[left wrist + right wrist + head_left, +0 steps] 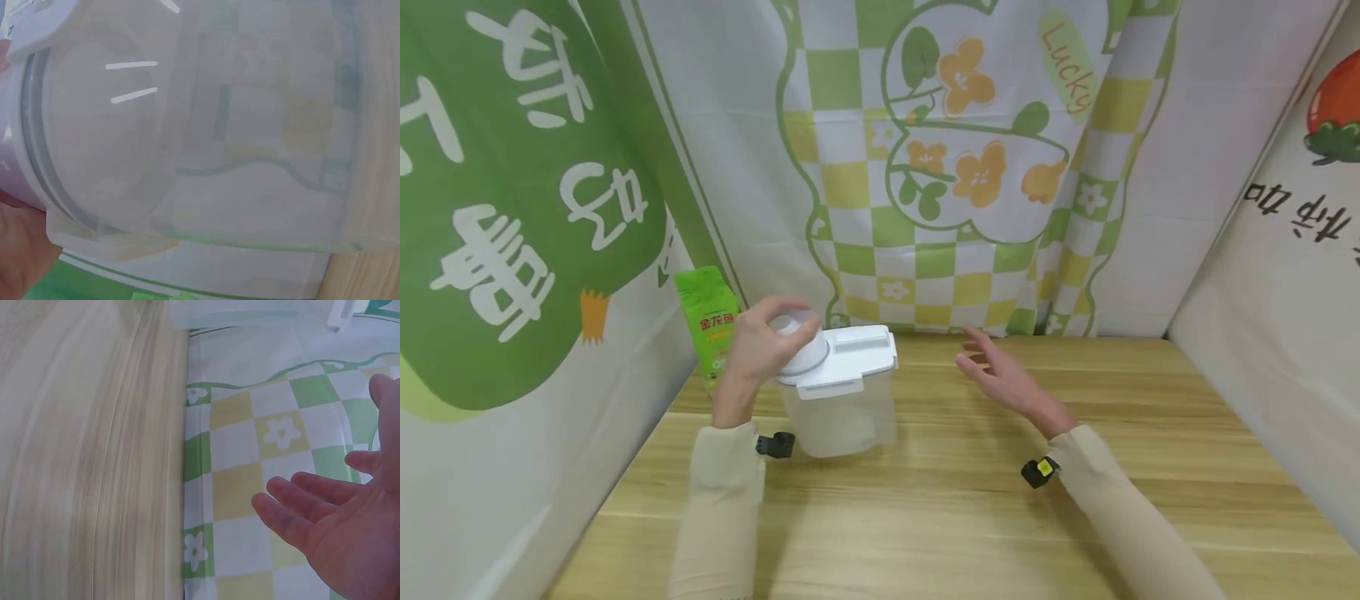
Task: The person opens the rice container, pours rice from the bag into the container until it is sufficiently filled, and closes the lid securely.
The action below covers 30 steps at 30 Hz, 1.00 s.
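Observation:
A translucent container (842, 421) with a white lid (859, 354) stands on the wooden table. My left hand (763, 346) grips the round white cup on top of the lid's left part, thumb and fingers around its sides. In the left wrist view the container's clear wall (262, 125) fills most of the picture, with the hand (22, 250) at the left edge. To the right of the container, my right hand (1003, 379) hovers with fingers spread and touches nothing; the right wrist view shows its palm (350, 544) and extended fingers.
A green bag (709, 321) stands behind my left hand, near the left wall. A checkered cloth (925, 275) hangs along the table's back edge, and printed cloths hang at both sides. Bare wooden tabletop (925, 517) lies in front of the container.

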Tool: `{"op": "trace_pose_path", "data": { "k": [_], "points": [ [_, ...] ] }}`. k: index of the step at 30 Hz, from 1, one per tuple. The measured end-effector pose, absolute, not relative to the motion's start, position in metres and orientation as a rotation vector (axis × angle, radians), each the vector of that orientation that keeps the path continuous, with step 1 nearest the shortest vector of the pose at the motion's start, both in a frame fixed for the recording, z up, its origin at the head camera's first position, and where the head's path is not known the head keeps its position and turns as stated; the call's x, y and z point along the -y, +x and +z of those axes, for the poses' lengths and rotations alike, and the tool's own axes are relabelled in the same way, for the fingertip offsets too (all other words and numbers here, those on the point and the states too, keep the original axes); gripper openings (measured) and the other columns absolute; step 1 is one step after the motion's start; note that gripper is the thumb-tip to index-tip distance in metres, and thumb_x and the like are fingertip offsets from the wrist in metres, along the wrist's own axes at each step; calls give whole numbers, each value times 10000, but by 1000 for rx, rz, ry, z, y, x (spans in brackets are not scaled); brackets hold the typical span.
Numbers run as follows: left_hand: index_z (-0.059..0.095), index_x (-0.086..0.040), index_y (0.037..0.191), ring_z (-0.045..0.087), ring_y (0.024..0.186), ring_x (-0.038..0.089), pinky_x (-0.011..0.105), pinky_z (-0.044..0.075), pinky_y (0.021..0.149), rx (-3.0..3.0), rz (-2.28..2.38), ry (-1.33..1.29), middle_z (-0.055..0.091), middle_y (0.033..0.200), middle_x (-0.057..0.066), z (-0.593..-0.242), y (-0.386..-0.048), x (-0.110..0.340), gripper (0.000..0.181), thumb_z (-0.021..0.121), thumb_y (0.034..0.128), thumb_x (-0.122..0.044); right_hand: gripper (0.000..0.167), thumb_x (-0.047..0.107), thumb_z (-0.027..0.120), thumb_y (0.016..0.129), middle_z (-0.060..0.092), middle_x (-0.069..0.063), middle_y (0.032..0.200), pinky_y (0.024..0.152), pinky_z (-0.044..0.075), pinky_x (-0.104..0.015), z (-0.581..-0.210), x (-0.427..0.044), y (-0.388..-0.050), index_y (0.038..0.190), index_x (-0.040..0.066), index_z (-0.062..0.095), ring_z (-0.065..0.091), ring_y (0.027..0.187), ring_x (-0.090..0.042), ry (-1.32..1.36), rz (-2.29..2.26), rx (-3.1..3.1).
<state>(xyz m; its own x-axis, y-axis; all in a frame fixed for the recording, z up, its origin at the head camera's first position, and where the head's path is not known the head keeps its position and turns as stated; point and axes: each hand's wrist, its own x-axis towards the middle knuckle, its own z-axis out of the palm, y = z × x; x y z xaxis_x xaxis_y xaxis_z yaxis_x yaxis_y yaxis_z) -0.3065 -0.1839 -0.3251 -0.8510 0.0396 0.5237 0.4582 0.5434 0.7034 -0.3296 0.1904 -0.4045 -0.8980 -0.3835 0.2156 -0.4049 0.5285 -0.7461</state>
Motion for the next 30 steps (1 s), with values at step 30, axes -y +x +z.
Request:
{"op": "trace_pose_path", "data": {
  "k": [30],
  "points": [
    [728,-39,941,676,963,269,419,540,873,2075,-1184,-732,732,982,121,-327,-327,99,267,796,769,-232,728,163,595,975,408,-296,1478,989,488,-538,-412,-192,-319,1561,108,166,521,1258,-446,933,1551,2556]
  ]
}}
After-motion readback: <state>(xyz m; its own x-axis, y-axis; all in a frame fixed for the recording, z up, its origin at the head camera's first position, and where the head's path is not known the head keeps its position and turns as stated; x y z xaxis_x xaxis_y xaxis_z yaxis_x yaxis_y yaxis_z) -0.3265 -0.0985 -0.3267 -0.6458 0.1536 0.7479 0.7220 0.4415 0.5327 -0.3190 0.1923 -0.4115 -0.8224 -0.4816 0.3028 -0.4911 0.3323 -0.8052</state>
